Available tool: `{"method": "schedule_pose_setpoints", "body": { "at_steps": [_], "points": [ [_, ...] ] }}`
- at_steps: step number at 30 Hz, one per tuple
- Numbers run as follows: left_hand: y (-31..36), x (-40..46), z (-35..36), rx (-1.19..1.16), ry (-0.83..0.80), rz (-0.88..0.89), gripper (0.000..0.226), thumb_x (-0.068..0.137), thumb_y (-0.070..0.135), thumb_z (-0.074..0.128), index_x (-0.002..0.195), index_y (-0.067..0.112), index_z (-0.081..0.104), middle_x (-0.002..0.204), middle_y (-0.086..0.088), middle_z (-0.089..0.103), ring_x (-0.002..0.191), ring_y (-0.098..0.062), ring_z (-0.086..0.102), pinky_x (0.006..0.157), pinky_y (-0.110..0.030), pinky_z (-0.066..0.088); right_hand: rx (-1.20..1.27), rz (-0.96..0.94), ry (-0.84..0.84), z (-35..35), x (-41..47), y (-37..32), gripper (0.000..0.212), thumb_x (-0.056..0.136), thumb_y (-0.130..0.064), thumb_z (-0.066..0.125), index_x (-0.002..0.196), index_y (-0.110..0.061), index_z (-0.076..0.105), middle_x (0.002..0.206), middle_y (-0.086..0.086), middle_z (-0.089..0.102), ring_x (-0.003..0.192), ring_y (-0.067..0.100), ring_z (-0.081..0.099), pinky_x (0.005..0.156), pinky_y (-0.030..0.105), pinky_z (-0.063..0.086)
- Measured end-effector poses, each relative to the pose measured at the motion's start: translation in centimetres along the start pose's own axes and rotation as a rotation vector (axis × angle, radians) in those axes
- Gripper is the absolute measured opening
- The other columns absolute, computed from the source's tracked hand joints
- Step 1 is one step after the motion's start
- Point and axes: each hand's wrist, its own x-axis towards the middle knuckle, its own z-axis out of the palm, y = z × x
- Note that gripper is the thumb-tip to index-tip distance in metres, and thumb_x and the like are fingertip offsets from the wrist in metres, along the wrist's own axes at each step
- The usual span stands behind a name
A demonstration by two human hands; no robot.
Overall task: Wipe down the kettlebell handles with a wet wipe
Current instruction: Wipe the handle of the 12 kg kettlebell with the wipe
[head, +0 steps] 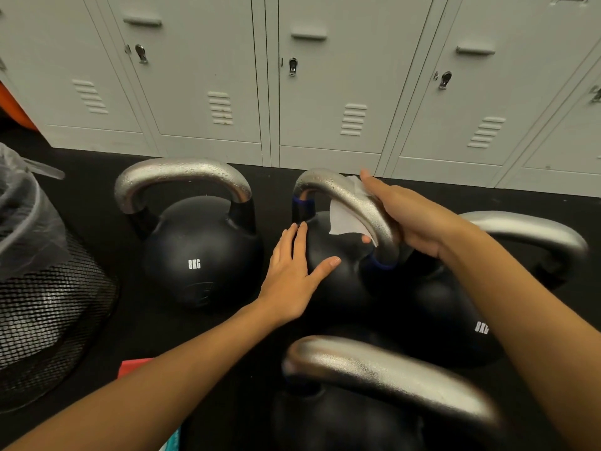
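A black mesh bin (48, 288) with a plastic liner crowds the left edge, well apart from the nearest kettlebell (201, 252), whose handle (182, 177) is beaded with droplets. There is bare black floor (130, 320) between bin and bell, room enough to slide one aside. The left hand (292, 278) lies flat on the middle kettlebell (331, 271), fingers straight and slightly spread, steadying it. The right hand (413, 219) clamps the wet wipe (344, 219) around that bell's silver handle (351, 200), fingers curled over it. Two more bells press close on the right and in front; I judge knuckles could knock their handles on a long stroke, and the wipe's loose corner could slip free. Grey lockers (325, 92) close off the back.
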Motion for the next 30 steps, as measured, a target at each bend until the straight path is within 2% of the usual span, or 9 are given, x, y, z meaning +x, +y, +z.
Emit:
{"method": "schedule_pose_setpoints", "body": {
  "at_steps": [3,7,12,15,19,21,24,27,30],
  "points": [
    [0.0,0.0,0.0,0.001,-0.002,0.004,0.082,0.092,0.058,0.043,0.153,0.026,-0.001,0.16,0.007,-0.006,0.146,-0.01,-0.009,0.118,-0.032,0.0,0.071,0.005,0.007,-0.6,0.1,0.5,0.052,0.1,-0.053,0.038,0.113,-0.011,0.065,0.081,0.007,0.072,0.073,0.019,0.069,0.077,0.033,0.056],
    [0.0,-0.1,0.1,0.003,0.004,0.003,0.082,0.091,0.06,0.042,0.153,0.027,-0.002,0.16,0.008,-0.007,0.146,-0.009,-0.009,0.118,-0.033,0.001,0.187,0.075,0.0,0.3,0.7,-0.4,0.031,0.101,-0.036,0.047,0.102,-0.01,0.065,0.071,0.009,0.07,0.059,0.019,0.067,0.057,0.033,0.058],
    [-0.1,-0.1,0.1,0.012,-0.001,0.0,0.082,0.091,0.061,0.041,0.153,0.027,-0.002,0.16,0.009,-0.007,0.146,-0.009,-0.011,0.119,-0.035,0.001,0.142,0.064,0.002,0.2,1.5,-0.8,0.027,0.1,-0.03,0.047,0.101,-0.01,0.066,0.076,0.01,0.066,0.06,0.019,0.065,0.069,0.038,0.058],
    [-0.1,0.0,0.1,0.012,-0.008,-0.004,0.082,0.091,0.061,0.041,0.152,0.029,-0.003,0.16,0.01,-0.008,0.146,-0.009,-0.011,0.118,-0.035,0.0,-0.055,-0.048,0.112,0.0,1.2,-0.3,0.043,0.098,-0.04,0.05,0.108,-0.002,0.067,0.085,0.019,0.065,0.07,0.024,0.062,0.072,0.036,0.054],
    [-0.2,0.0,0.1,0.014,0.0,-0.001,0.082,0.091,0.061,0.041,0.152,0.028,-0.003,0.16,0.009,-0.008,0.146,-0.008,-0.011,0.118,-0.033,0.0,-0.245,-0.291,0.253,-0.1,-1.1,1.1,0.041,0.098,-0.045,0.053,0.088,-0.012,0.075,0.081,0.007,0.072,0.07,0.016,0.06,0.073,0.032,0.044],
    [-0.2,-0.1,0.2,0.018,0.014,0.007,0.082,0.092,0.06,0.042,0.153,0.027,-0.002,0.16,0.008,-0.007,0.146,-0.008,-0.01,0.118,-0.032,-0.001,-0.299,-0.449,0.292,0.1,-2.6,2.0,0.026,0.097,-0.041,0.057,0.106,-0.026,0.076,0.096,-0.008,0.076,0.087,0.002,0.065,0.082,0.026,0.048],
    [-0.2,0.0,0.2,0.028,0.02,0.01,0.081,0.092,0.059,0.041,0.153,0.027,-0.003,0.16,0.008,-0.007,0.145,-0.008,-0.011,0.117,-0.031,-0.002,-0.368,-0.641,0.407,1.2,-4.0,4.3,0.033,0.093,-0.027,0.065,0.127,-0.029,0.065,0.113,-0.015,0.07,0.101,-0.015,0.058,0.09,0.008,0.042],
    [-0.2,0.0,0.3,0.038,0.016,0.008,0.081,0.092,0.06,0.04,0.152,0.028,-0.004,0.16,0.008,-0.008,0.145,-0.008,-0.011,0.117,-0.03,-0.002,-0.563,-0.811,0.539,1.9,-4.3,6.8,0.041,0.092,-0.022,0.066,0.133,-0.02,0.059,0.137,0.007,0.059,0.123,0.004,0.054,0.103,0.01,0.038],
    [-0.2,0.0,0.2,0.048,0.016,0.01,0.081,0.092,0.061,0.038,0.152,0.027,-0.005,0.16,0.008,-0.008,0.145,-0.008,-0.012,0.117,-0.031,-0.002,-0.872,-0.949,0.654,2.0,-3.7,7.4,0.042,0.093,-0.021,0.061,0.135,-0.018,0.06,0.139,0.018,0.056,0.108,0.032,0.067,0.081,0.04,0.059]
  ]
}}
